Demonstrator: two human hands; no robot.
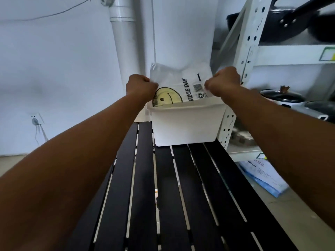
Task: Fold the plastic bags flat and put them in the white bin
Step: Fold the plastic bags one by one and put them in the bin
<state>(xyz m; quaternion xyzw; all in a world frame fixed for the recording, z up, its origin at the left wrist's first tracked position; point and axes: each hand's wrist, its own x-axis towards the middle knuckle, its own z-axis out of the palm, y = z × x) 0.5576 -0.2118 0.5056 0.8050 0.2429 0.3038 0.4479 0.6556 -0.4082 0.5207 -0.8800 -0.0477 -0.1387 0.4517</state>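
Observation:
A folded white plastic bag (181, 84) with a yellow smiley face and "NICE DAY" print stands upright, its lower part inside the white bin (186, 127). The bin sits at the far end of a black slatted table (181, 187). My left hand (140, 87) grips the bag's left edge with closed fingers. My right hand (223, 81) grips its right edge the same way. Both hands hover just above the bin's rim. The bin's inside is hidden by its front wall.
A white metal shelf rack (246, 57) stands right of the bin, holding black pans (282, 28) above and a pot (282, 96) below. A white drainpipe (125, 42) runs down the wall behind. A blue-and-white box (262, 176) lies on the floor at right.

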